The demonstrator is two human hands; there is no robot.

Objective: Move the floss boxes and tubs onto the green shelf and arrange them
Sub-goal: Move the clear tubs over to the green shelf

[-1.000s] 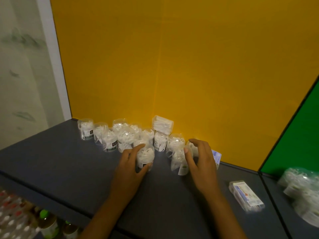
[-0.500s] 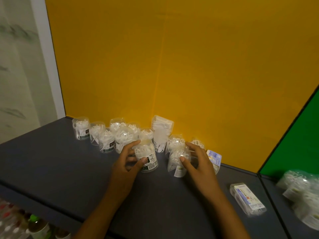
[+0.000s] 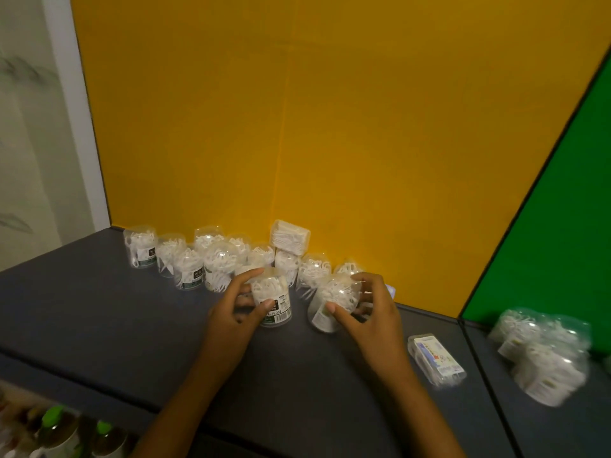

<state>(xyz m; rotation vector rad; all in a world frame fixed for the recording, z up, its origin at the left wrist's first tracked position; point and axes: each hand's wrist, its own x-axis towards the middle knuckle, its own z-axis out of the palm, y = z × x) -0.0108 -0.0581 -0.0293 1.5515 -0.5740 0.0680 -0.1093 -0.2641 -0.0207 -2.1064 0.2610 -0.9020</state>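
Hands are busy on a dark grey shelf [image 3: 99, 312] in front of a yellow wall [image 3: 297, 110]. The left hand [image 3: 236, 310] is wrapped around a clear tub [image 3: 272, 300] full of white floss picks. This tub stands upright on the shelf, and its label with a barcode faces the camera. The right hand [image 3: 372, 312] grips a second tub [image 3: 332, 300] — this one leans over to the right, with the thumb in front and the fingers behind it.

Behind both hands, a row of more tubs [image 3: 198, 259] stands along the yellow wall, packed close together. A small white floss box [image 3: 290, 236] sits on top of one tub in that row. A little bit of a blue and white pack [image 3: 391, 290] peeks out past the right fingers, too hidden to tell more.

To the right lies a flat floss box [image 3: 436, 358] on its side, apart from the row. Past a dark divider is the green shelf [image 3: 549, 421], with a green wall [image 3: 562, 209] behind it — a blurry bunch of tubs [image 3: 542, 353] already sits there. Bottles with green caps [image 3: 53, 416] show on a lower level at the bottom left.
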